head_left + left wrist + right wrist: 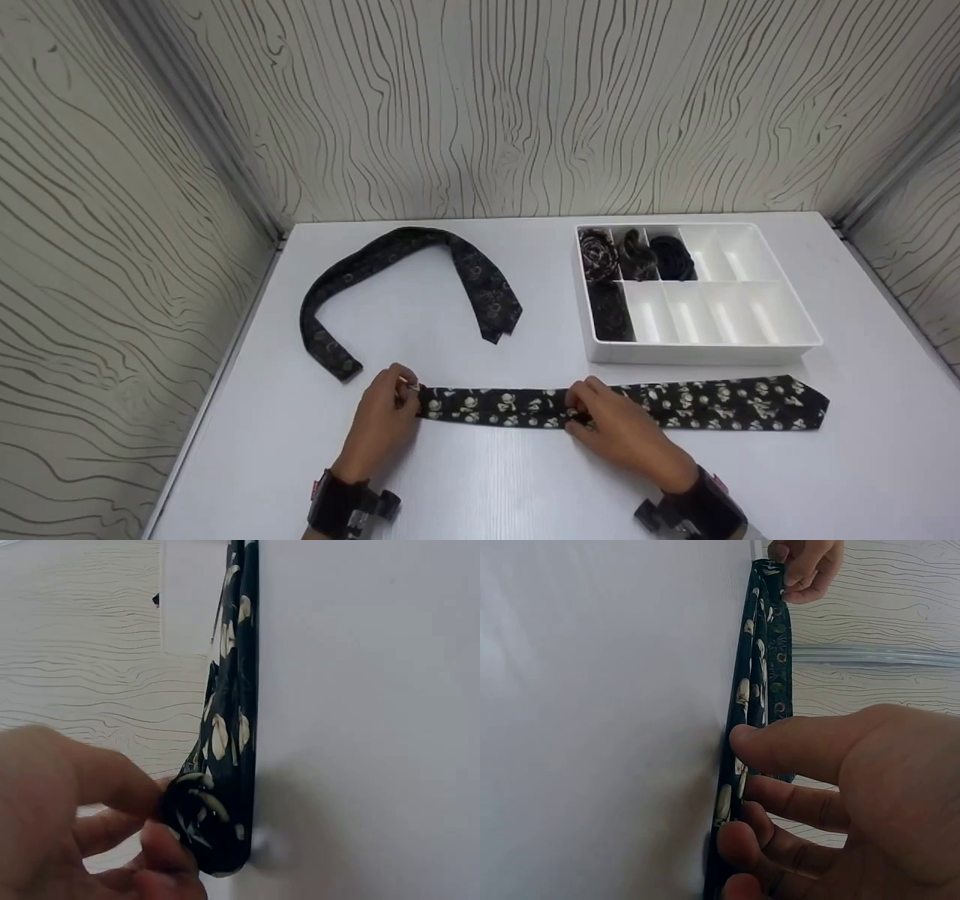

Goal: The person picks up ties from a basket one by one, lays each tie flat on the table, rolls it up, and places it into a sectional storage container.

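A dark necktie with a pale floral pattern lies lengthwise across the table. At its left end my left hand pinches a small rolled coil between thumb and fingers. Farther along, my right hand holds the tie near its middle. In the right wrist view, the thumb and bent fingertips of that hand touch the tie at separate spots. The wide pointed end lies flat to the right. A second dark necktie lies in a curve behind the left hand.
Behind the right hand stands a white divided box. Rolled ties, including a dark blue one, fill several compartments at its left and back. Wood-patterned panels rise behind the white table and at both sides.
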Action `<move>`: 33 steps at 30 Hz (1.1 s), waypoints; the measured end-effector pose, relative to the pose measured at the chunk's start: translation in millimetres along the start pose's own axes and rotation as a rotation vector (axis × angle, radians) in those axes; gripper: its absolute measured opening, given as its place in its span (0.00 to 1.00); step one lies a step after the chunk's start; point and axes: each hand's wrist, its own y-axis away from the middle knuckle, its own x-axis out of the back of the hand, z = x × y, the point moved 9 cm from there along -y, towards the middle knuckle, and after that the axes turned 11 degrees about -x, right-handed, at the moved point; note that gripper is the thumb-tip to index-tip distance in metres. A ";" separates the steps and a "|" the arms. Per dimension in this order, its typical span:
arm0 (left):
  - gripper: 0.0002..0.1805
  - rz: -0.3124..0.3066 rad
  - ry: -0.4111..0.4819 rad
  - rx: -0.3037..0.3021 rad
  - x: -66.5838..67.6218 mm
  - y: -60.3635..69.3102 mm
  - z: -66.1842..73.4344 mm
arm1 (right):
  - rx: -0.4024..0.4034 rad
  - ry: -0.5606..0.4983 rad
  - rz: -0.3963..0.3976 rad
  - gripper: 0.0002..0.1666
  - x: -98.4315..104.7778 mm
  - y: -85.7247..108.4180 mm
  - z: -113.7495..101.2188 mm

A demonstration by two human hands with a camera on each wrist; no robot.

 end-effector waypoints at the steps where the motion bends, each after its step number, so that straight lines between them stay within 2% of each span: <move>1: 0.09 0.003 -0.007 0.011 0.5 0.9 -1.6 | 0.000 0.001 0.000 0.13 0.3 -0.4 -0.9; 4: 0.16 0.009 -0.029 0.043 -0.4 3.0 -5.1 | -0.005 -0.007 -0.001 0.12 0.5 -3.0 -5.8; 7: 0.17 0.000 -0.033 0.044 -5.4 2.8 -2.9 | 0.006 -0.031 -0.018 0.09 -2.6 -8.4 -16.9; 11: 0.18 -0.006 -0.028 -0.007 -12.9 -1.5 7.6 | 0.062 -0.066 -0.057 0.07 -11.5 -19.1 -41.8; 16: 0.17 -0.026 -0.028 -0.067 -19.8 -5.4 19.7 | 0.169 -0.109 -0.073 0.07 -23.5 -34.4 -79.5; 22: 0.19 -0.102 0.032 -0.117 -26.7 -4.8 23.8 | 0.307 -0.120 -0.045 0.14 -39.8 -49.8 -115.5; 25: 0.20 -0.176 0.078 -0.149 -30.4 -4.7 24.1 | 0.341 -0.081 -0.050 0.16 -51.3 -55.7 -123.2; 28: 0.20 -0.241 0.113 -0.207 -29.1 -4.6 27.8 | 0.332 -0.058 -0.080 0.15 -62.3 -60.4 -123.8; 30: 0.19 -0.263 0.085 -0.253 -27.5 -4.8 30.9 | 0.324 -0.050 -0.084 0.14 -66.1 -62.5 -123.3; 33: 0.18 -0.231 -0.014 -0.289 -25.0 -5.4 32.6 | 0.309 -0.044 -0.080 0.14 -69.0 -64.0 -122.8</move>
